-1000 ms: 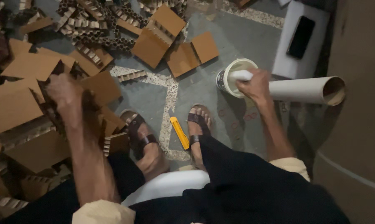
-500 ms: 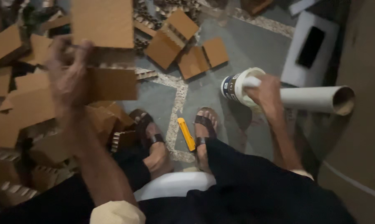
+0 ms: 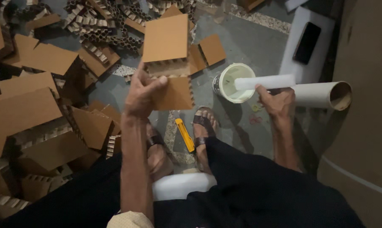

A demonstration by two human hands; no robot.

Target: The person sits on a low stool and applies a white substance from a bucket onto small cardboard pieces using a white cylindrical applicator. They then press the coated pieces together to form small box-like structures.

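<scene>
Now your left hand [image 3: 142,90] pinches cardboard piece [image 3: 167,63] up for view; right hand [image 3: 277,101] grasps white stick [image 3: 265,81] over glue tub [image 3: 235,83].

The left hand [image 3: 141,93] is raised with fingers pinched closed, while the right hand [image 3: 276,102] curls in a grip, forearm extended.

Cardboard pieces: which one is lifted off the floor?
The honeycomb cardboard piece pinched by the left hand, raised above the feet; all the other pieces lie scattered on the floor.

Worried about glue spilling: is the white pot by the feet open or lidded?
Open. The white pot shows a bare round rim and pale inside, with no lid; the right hand holds a white roller across its mouth.
</scene>
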